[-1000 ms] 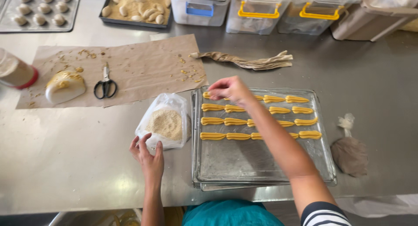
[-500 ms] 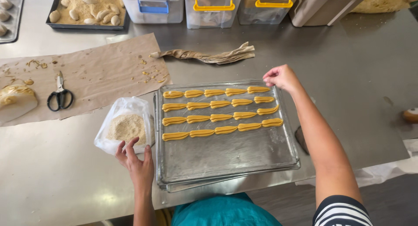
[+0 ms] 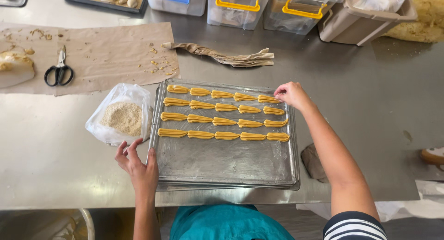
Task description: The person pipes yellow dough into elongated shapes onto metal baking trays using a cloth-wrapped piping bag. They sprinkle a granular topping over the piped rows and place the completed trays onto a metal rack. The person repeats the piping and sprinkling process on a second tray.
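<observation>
- a flat rectangular metal baking tray (image 3: 226, 163) lies on the steel worktable (image 3: 55, 166), near its front edge, with more trays of the same kind stacked under it.
- four rows of piped, ridged yellow dough strips (image 3: 225, 113) fill the far half of the tray; the near half is bare metal.
- the left hand (image 3: 138, 166) rests against the tray's near left edge, palm to the rim, fingers spread and pointing away; it does not close around anything.
- the right hand (image 3: 291, 94) sits at the tray's far right corner, fingers curled down onto the rim just beside the end strip of the top row; whether it pinches the rim or only touches it cannot be told.
- a clear plastic bag of pale crumbs (image 3: 121, 116) lies open just beside the tray's left edge, near the left hand.
- brown baking paper (image 3: 101, 55) covers the table farther left, with black-handled scissors (image 3: 59, 71) on it.
- a twisted brown paper strip (image 3: 224, 56) lies beyond the tray.
- clear plastic boxes with yellow handles (image 3: 273, 9) stand along the far edge.
</observation>
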